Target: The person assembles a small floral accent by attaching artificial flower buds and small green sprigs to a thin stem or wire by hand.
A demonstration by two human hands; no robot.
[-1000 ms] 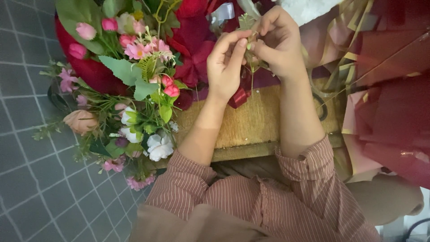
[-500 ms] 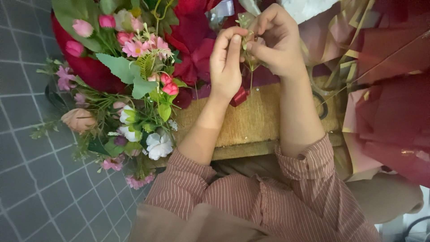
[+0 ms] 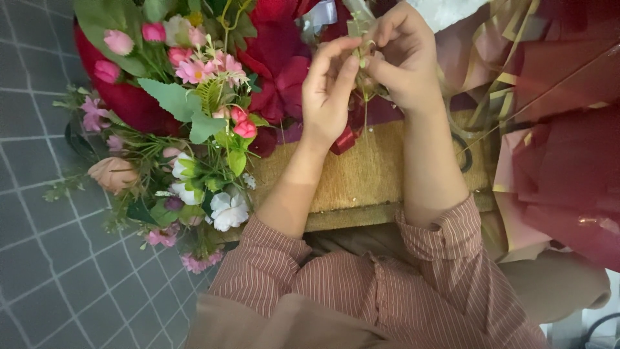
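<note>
Both hands meet above a low wooden table (image 3: 361, 181). My left hand (image 3: 329, 90) pinches a small pale green ribbon piece (image 3: 363, 45) with thumb and fingertips. My right hand (image 3: 403, 58) holds the same ribbon piece from the right, its fingers curled around it. A thin stem or wire hangs down from the piece between the hands. Red wrapping and dark red flowers (image 3: 278, 58) lie just behind the hands. Striped reddish sleeves are pushed up on both forearms.
A bunch of artificial flowers (image 3: 194, 129) in pink, white and green lies at the left, spilling over the table's edge onto grey floor tiles (image 3: 39, 258). Dark red and gold wrapping paper sheets (image 3: 555, 129) are piled at the right. Scissors handles (image 3: 465, 155) peek out beside my right forearm.
My left fingers have closed in on the ribbon piece, from apart to pinching it beside my right hand. The arms have hardly moved.
</note>
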